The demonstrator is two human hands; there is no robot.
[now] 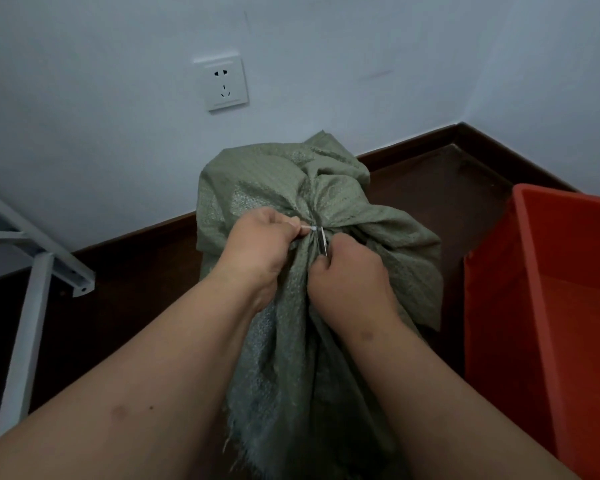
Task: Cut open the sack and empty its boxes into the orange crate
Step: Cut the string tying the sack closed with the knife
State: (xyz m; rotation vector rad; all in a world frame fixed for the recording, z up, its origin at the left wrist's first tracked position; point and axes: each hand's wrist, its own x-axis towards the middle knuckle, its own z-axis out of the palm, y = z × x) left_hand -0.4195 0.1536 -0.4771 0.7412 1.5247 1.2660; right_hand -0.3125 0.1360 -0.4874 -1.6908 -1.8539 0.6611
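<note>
A grey-green woven sack (278, 188) stands on the dark floor against the wall, its neck gathered and bound by a white tie (310, 229). My left hand (257, 244) pinches the loose end of that tie and pulls it leftward. My right hand (349, 275) is closed around a thin metal blade (323, 241), whose tip sits against the tie at the bunched neck. The frayed mouth of the sack hangs toward me between my forearms. The orange crate (520, 306) stands to the right, with nothing visible inside it. No boxes show.
A white wall with a power socket (225, 84) rises behind the sack, and a dark skirting board (413, 142) runs into a corner at the right. A grey metal frame leg (28, 327) stands at the left on the dark floor.
</note>
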